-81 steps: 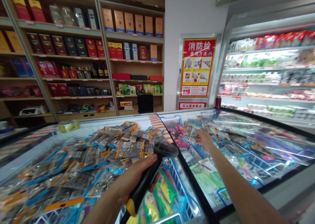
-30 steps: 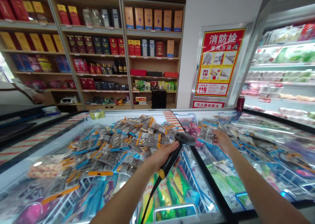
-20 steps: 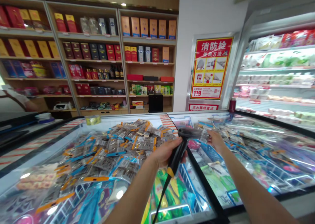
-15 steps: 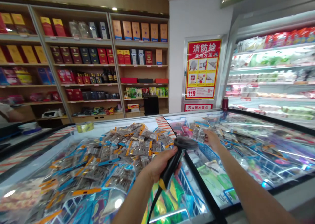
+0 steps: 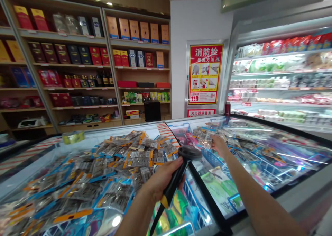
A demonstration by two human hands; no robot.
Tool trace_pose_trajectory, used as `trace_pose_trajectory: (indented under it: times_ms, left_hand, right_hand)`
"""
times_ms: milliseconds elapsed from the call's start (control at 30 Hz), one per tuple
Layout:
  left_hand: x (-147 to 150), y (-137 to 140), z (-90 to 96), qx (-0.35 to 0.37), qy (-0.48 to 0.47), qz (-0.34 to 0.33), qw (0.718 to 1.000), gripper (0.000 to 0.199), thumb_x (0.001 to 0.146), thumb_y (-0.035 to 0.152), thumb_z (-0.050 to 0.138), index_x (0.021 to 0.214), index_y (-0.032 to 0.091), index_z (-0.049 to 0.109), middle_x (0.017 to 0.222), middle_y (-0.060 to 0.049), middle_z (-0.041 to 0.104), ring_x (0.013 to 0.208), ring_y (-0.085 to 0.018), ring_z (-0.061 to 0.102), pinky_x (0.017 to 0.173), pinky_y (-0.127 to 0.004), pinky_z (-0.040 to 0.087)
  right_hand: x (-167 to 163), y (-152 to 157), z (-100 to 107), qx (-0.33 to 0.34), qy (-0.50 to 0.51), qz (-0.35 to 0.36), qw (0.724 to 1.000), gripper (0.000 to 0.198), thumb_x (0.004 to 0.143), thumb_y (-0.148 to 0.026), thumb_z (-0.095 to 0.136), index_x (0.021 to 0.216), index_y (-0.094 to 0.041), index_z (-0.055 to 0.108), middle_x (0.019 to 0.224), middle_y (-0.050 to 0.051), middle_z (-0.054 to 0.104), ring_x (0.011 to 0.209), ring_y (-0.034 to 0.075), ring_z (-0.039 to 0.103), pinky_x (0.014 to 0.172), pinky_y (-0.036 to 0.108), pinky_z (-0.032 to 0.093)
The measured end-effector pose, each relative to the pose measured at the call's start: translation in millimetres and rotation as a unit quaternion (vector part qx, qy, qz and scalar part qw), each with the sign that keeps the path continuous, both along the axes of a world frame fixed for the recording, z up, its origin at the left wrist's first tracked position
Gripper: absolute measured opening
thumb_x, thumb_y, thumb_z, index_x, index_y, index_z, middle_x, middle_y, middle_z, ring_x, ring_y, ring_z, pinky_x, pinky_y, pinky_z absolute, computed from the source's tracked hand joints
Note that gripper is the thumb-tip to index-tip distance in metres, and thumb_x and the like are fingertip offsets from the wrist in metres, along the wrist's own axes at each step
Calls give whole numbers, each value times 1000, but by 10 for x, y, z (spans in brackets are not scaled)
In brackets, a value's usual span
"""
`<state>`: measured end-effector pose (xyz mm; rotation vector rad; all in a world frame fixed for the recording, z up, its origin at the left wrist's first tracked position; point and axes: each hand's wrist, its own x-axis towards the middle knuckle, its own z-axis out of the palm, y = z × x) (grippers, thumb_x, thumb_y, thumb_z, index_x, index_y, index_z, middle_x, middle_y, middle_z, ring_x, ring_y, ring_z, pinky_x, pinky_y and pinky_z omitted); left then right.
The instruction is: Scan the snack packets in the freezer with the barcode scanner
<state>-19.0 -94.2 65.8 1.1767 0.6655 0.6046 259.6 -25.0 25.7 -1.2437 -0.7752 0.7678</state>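
Note:
My left hand (image 5: 164, 177) is wrapped round the handle of a black barcode scanner (image 5: 190, 153), whose head points forward and to the right. A cable trails down from the yellow-ended grip. Further right, my right hand (image 5: 219, 146) is closed at the edge of a clear packet (image 5: 205, 139), above the right side of the chest freezer; the fingertips are partly hidden. Left of the scanner lies a heap of small packets (image 5: 137, 158) with orange and blue edges. More such packets (image 5: 240, 144) lie on the right side.
A black frame bar (image 5: 207, 194) runs down the freezer between its two sides. Blue wire baskets (image 5: 193, 198) hold green and yellow bags. A roll of tape (image 5: 73, 137) sits on the back left rim. A dark red can (image 5: 227, 109) stands at the far corner. Shelves and a lit fridge stand behind.
The view has turned slightly right, so the surroundings sit further left. Both hands keep their hold, with the scanner and packet in nearly the same places relative to the freezer.

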Motion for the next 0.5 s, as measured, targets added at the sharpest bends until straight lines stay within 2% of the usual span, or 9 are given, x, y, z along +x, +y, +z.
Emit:
trace_pose_trajectory:
  times_ms: [333, 500]
  left_hand:
    - [18, -23, 13, -1, 12, 9, 1000, 40, 70, 51, 47, 62, 12, 51, 48, -1, 53, 37, -6, 46, 39, -17, 32]
    - [-1, -27, 39, -22, 20, 38, 999, 35, 69, 48, 50, 66, 13, 50, 49, -1, 55, 37, -7, 47, 39, -17, 34]
  right_hand:
    - [85, 37, -24, -3, 32, -1, 999, 10, 67, -28, 50, 69, -18, 50, 48, -1, 58, 41, 13, 55, 42, 24, 44]
    - [89, 22, -15, 4, 37, -1, 999, 11, 65, -28, 51, 69, -18, 50, 48, -1, 58, 41, 14, 55, 41, 24, 44]
